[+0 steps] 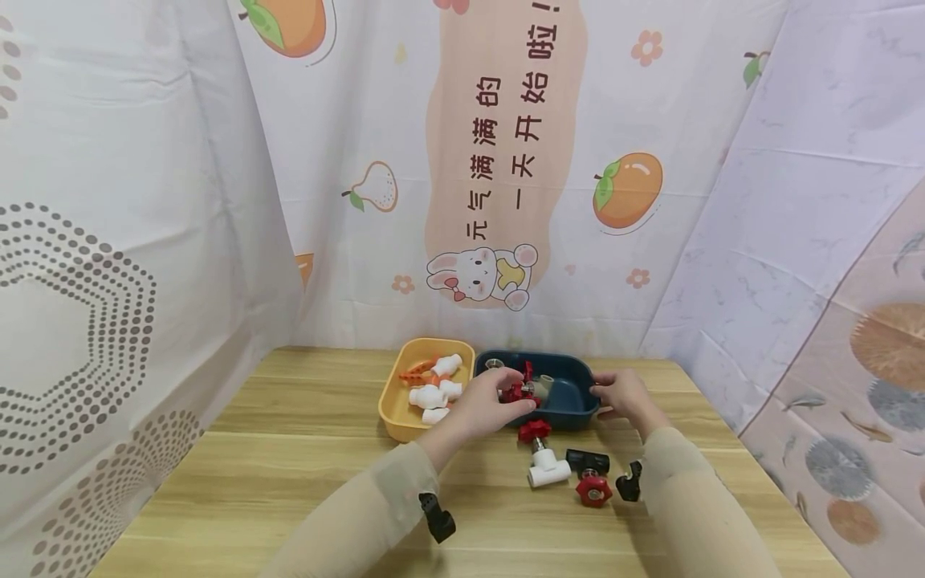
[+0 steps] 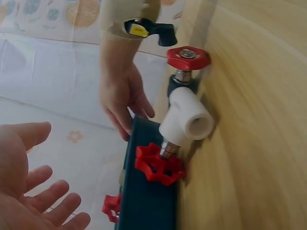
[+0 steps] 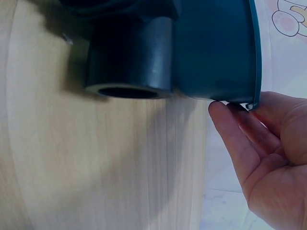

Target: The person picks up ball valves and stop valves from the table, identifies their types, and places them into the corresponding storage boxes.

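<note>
My left hand (image 1: 480, 404) is over the left part of a dark blue plastic bin (image 1: 571, 420), fingers and thumb spread apart; the left wrist view shows nothing in the palm. Inside the bin lie red-handled valves and a greyish pipe fitting (image 1: 542, 387), partly covered by that hand. My right hand (image 1: 627, 395) pinches the bin's right end, with fingertips (image 3: 221, 111) at the rim. In front of the bin lie a white tee valve (image 1: 548, 466) with a red handwheel and a black tee valve (image 1: 587, 461) with a red handwheel.
A yellow bin (image 1: 391, 419) stands left of the blue one, holding several white pipe fittings (image 1: 428, 396) and orange pieces (image 1: 417, 372). Both bins sit toward the back of the wooden table (image 1: 303, 482). A printed curtain (image 1: 347, 265) hangs behind it.
</note>
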A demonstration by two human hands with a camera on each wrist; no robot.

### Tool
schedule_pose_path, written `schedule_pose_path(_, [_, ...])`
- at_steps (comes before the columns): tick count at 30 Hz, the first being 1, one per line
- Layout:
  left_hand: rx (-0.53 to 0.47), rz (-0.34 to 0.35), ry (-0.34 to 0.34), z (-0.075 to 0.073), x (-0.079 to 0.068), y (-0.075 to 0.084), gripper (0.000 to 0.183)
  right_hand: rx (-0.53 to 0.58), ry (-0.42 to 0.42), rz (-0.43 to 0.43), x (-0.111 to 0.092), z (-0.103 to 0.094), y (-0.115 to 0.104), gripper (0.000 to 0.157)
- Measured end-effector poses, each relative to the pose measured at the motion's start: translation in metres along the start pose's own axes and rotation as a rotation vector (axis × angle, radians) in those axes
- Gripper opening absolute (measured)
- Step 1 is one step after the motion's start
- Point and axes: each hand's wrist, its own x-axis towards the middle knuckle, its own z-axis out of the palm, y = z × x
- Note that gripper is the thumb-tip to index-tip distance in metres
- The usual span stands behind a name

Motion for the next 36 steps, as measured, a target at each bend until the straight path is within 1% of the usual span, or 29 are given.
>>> schedule_pose_path(6, [0.043,0.001,-0.025,0.006,-0.004,-0.006,0.053,0.0,-0.001,-0.005,-0.002,0.001,-0.001,0.043])
schedule_pose_path(9, [0.037,-0.01,-0.051,0.008,-0.007,-0.007,0.055,-0.003,-0.004,-0.01,-0.002,0.001,-0.001,0.043])
schedule_pose_path(13, [0.042,-0.023,-0.066,0.011,-0.01,-0.008,0.053,-0.006,0.003,-0.009,-0.002,0.001,0.0,0.042])
schedule_pose_path(16, [0.049,-0.011,-0.073,0.014,-0.011,-0.01,0.052,-0.007,0.008,-0.007,-0.002,0.001,-0.001,0.043])
schedule_pose_path(20, [0.033,0.003,-0.098,0.017,-0.011,-0.014,0.052,0.0,0.008,-0.004,-0.001,0.001,-0.001,0.042])
schedule_pose_path(27, [0.02,-0.005,-0.145,0.024,-0.012,-0.019,0.053,-0.004,0.009,-0.003,-0.001,0.001,-0.002,0.042])
schedule_pose_path(36, [0.058,-0.018,-0.185,0.034,-0.014,-0.021,0.052,-0.01,0.004,-0.003,-0.002,0.001,-0.001,0.043])
